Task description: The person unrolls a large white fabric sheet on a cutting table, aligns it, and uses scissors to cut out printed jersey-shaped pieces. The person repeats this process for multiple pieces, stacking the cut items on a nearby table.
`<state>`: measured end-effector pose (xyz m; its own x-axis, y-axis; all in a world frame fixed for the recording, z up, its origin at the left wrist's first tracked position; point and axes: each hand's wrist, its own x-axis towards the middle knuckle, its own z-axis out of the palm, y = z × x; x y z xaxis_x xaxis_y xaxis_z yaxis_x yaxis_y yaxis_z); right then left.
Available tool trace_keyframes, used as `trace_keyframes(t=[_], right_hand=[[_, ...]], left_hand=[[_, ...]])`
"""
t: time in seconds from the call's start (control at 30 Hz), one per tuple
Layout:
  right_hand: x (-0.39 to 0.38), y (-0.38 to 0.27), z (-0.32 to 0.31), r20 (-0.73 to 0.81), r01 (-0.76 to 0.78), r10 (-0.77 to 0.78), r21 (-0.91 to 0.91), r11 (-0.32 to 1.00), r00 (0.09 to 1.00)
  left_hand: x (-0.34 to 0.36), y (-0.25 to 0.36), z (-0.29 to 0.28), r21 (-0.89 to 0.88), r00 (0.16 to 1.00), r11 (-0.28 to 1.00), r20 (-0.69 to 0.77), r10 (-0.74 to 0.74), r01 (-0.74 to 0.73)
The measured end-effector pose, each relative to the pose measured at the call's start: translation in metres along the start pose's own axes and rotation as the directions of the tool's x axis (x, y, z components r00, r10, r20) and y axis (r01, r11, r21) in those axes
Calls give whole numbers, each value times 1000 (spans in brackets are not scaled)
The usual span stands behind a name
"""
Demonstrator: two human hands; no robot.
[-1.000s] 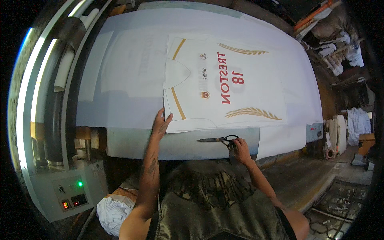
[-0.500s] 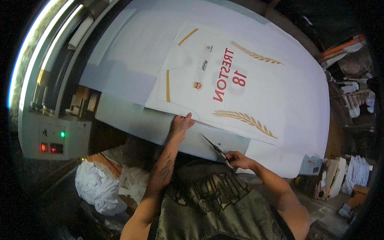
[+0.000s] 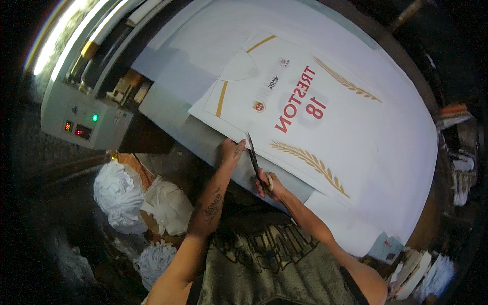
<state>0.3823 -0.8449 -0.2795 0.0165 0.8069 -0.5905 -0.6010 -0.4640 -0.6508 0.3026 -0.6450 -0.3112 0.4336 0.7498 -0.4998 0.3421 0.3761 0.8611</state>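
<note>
A white printed jersey sheet (image 3: pixel 351 147) lies on the table, bearing mirrored red lettering, a red number, small crests and gold leaf branches. My left hand (image 3: pixel 233 151) is closed on the near edge of this sheet, thumb on top. In my right hand (image 3: pixel 267 184) is a pair of long dark scissors (image 3: pixel 253 155), fingers wrapped round the handles. Its blades point away from me and reach over the sheet's near edge, just right of my left fingertips. Whether the blades are cutting into the sheet I cannot tell.
A grey machine with a control box (image 3: pixel 81 119), lit green and red, stands at the left beside the table (image 3: pixel 208 133). Below it are white fabric bundles (image 3: pixel 119 195). More pale cloth and rolls (image 3: pixel 414 274) lie at the lower right, past the table's corner.
My right hand has brought the scissors left and forward to the sheet's edge, beside my left hand. The left hand stays at that edge. The whole view has turned and shifted.
</note>
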Motion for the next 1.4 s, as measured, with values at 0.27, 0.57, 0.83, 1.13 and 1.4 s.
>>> trace_keyframes(t=[0.27,0.57,0.83,1.13,1.4], right_hand=[[31,-95,-55,43,-173,221,-486,857,974],[180,-193,7,370,30,324,-698,716,871],[143,-203,36,262,78,275,-840,537,925],[92,-153,79,45,82,-100,-912,402,994],[71,-55,111,-261,-351,256,-440,827,931]], left_hand=[[-9,4,-2,-111,985,983,106,-134,146],[-24,41,-17,-326,960,942,281,24,72],[-58,58,-95,-109,802,816,298,-518,568],[107,104,-160,547,982,816,121,143,-186],[128,90,-162,149,919,981,390,56,-124]])
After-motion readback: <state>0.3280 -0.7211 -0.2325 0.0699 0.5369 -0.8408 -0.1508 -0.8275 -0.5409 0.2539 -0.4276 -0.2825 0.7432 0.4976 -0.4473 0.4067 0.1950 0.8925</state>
